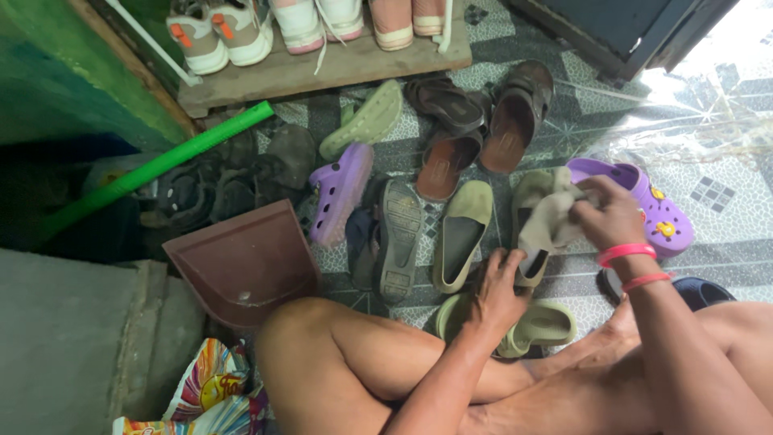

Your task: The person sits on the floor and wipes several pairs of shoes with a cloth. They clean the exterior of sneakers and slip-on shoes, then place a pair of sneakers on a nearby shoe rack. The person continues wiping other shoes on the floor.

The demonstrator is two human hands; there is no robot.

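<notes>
L hand (501, 292) gripping heel end of olive slip-on shoe (530, 211), fingers curled round it, holding it steady on tiled floor (725, 217). R hand (609, 213) bunched tight on beige cloth (555, 217), pressed vs shoe upper. Step looks like wiping shoe, mid-way, judging by cloth on upper. Matching olive shoe (462, 234) just beside, left of it. Purple clog (656, 205) behind R hand; another purple clog (341, 192) further left. Pale green slide (543, 326) under L wrist. Next: steady hold, cloth along sides/toe.
</notes>
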